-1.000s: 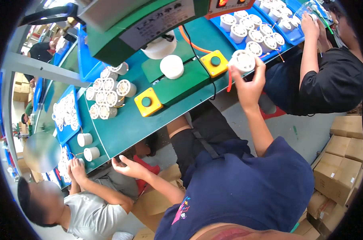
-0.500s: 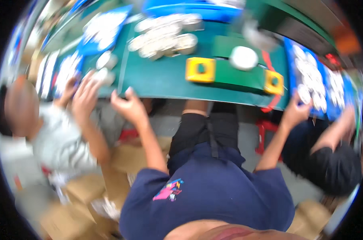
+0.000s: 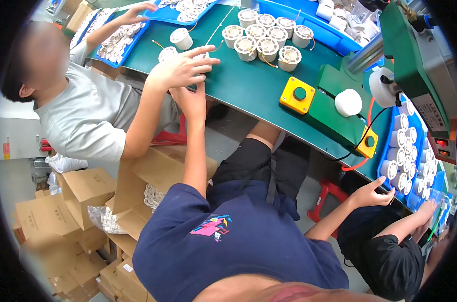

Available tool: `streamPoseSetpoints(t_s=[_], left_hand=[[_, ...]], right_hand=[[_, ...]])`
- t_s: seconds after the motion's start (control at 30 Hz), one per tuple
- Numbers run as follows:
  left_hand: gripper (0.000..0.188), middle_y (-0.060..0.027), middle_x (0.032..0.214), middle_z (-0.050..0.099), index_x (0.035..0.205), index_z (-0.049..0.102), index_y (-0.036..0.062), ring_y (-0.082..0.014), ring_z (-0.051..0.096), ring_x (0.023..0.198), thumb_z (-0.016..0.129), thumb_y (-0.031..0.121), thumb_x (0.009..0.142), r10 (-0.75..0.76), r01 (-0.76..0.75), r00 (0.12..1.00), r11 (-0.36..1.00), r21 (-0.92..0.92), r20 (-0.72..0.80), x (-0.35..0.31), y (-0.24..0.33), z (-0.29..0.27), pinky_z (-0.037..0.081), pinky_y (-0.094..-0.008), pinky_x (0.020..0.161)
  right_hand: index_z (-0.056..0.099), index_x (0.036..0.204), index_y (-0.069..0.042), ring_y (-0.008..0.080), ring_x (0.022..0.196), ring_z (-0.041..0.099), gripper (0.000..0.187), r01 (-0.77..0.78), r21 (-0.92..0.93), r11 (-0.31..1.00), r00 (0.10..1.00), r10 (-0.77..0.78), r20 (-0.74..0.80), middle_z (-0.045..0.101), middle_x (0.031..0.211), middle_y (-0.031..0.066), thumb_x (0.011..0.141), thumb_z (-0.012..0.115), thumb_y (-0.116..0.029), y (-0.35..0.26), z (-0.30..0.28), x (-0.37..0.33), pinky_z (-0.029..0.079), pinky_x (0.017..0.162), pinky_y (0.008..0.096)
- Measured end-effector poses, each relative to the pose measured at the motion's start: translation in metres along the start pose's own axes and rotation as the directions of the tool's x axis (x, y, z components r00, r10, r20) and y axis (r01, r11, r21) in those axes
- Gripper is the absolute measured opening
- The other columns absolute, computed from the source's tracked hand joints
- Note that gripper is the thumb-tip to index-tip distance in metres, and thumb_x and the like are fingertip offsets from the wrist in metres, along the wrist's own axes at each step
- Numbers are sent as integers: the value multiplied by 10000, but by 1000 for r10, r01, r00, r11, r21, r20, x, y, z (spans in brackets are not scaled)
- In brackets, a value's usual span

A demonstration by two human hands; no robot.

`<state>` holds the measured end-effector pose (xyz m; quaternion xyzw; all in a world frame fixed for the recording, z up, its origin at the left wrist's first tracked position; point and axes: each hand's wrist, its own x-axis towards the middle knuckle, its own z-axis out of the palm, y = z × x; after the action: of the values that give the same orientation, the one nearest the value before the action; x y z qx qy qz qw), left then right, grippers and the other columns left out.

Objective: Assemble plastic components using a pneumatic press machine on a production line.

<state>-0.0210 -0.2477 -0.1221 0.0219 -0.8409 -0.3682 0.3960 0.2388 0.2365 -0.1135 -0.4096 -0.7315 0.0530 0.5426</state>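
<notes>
My left hand [image 3: 190,102] is at the table's near edge, mostly behind a co-worker's hand [image 3: 180,69] that crosses over it. Its fingers are largely hidden, so I cannot tell whether it grips the white part showing there. Close by are a white cylindrical part [image 3: 181,39] and another white part [image 3: 167,54]. My right hand [image 3: 368,196] has thumb and fingers apart and appears to hold nothing. It is beside the near end of a blue tray [image 3: 389,166] filled with white cylindrical parts [image 3: 401,155].
White cups with wires [image 3: 267,48] stand grouped on the green table [image 3: 238,90]. A green press base [image 3: 334,118] carries a white round piece [image 3: 348,102] and yellow button boxes [image 3: 297,95]. Co-workers sit on both sides; cardboard boxes [image 3: 52,209] are at left, a red stool [image 3: 327,199] below.
My view has turned, swinging the table down at the right. My left hand has come up to the table edge by the co-worker's hand. My right hand stays near the blue tray.
</notes>
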Motion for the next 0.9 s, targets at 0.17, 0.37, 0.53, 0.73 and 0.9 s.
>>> streamPoseSetpoints(t_s=[0.17, 0.37, 0.53, 0.73, 0.9], left_hand=[[747, -252, 1452, 513, 1415, 537, 8, -454, 436, 1368, 848, 322, 814, -49, 45, 992, 998, 39, 116, -3, 10, 11, 313, -546, 1158], [659, -210, 1312, 629, 1308, 588, -6, -392, 524, 1319, 826, 407, 853, -116, 103, 986, 989, 107, 124, 11, 7, 25, 216, -553, 1236], [652, -213, 1253, 644, 1281, 575, -18, -384, 558, 1259, 837, 389, 845, -101, 93, 986, 993, 69, 131, 8, 16, 25, 240, -568, 1224], [625, -225, 1152, 685, 1222, 624, -38, -422, 582, 1199, 850, 389, 825, -140, 130, 974, 989, 64, 176, 13, 17, 29, 325, -537, 1167], [510, -214, 1142, 693, 1188, 660, -49, -364, 653, 1088, 868, 253, 833, -184, 203, 946, 978, -43, 268, -8, 53, 13, 483, -431, 982]], right_hand=[[563, 1329, 65, 365, 1270, 518, 483, 51, 88, 995, 999, -50, -15, 552, 1345, 231, 975, 712, -228, -29, -11, 3, 439, 1083, 468], [579, 1280, 51, 255, 1193, 591, 332, -14, 356, 934, 995, -21, 94, 577, 1309, 171, 1015, 653, -135, -74, -4, -7, 462, 1080, 388], [589, 1269, 55, 281, 1214, 562, 313, -67, 413, 908, 962, -50, 267, 585, 1314, 166, 1009, 635, -113, -102, 1, -24, 447, 1085, 401], [624, 1223, 59, 307, 1228, 563, 291, -98, 420, 902, 942, -52, 333, 600, 1280, 185, 991, 661, -113, -112, 1, -29, 407, 1113, 428], [633, 1194, 25, 327, 1228, 561, 282, -41, 398, 916, 939, -101, 328, 600, 1290, 187, 957, 685, -120, -118, 8, -21, 409, 1104, 431]])
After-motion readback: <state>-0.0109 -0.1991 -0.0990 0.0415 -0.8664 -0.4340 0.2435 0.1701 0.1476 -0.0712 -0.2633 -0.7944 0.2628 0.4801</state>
